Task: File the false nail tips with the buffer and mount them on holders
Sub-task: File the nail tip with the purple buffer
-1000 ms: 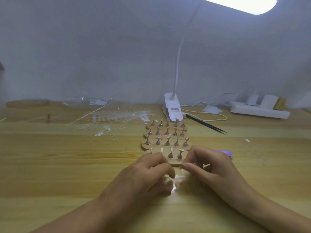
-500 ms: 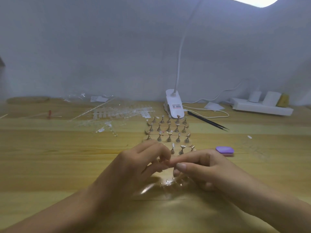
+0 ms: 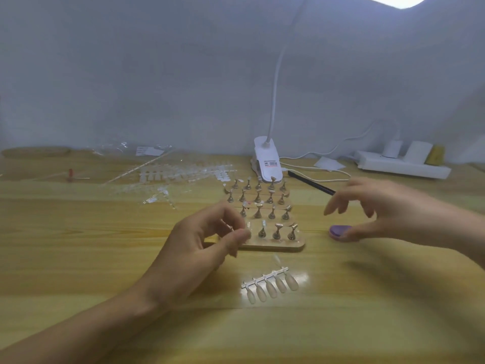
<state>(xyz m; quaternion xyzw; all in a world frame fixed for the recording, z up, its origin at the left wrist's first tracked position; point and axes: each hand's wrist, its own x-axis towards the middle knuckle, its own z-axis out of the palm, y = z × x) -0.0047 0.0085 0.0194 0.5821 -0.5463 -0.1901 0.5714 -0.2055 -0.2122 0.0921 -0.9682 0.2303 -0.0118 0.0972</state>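
1. Nail strip (image 3: 270, 285), table (image 3: 91, 258) nr me: long axis L-near to R-far, tips point twd me.
2. L hand (image 3: 199, 245) pinches small clear piece (image 3: 231, 228), blurred.
3. Holders (image 3: 277, 230) upright on board (image 3: 273, 245).
4. R hand (image 3: 380, 208) spread, thumb by purple buffer (image 3: 338, 229); I can't confirm contact.

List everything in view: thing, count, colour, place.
Nail tip strip: one, five beige tips, table front centre.
Holder boards: four rows, wood with metal stands, centre.
Buffer: one, purple, right of boards.
Clip lamp: one, white, behind boards.
Black tool: one, right of lamp.
Power strip: one, white, far right.
Clear tip strips: heap, back left.
Table: one, light wood.
Left hand: pinches a small nail tip by front row.
Right hand: fingers spread, above buffer.
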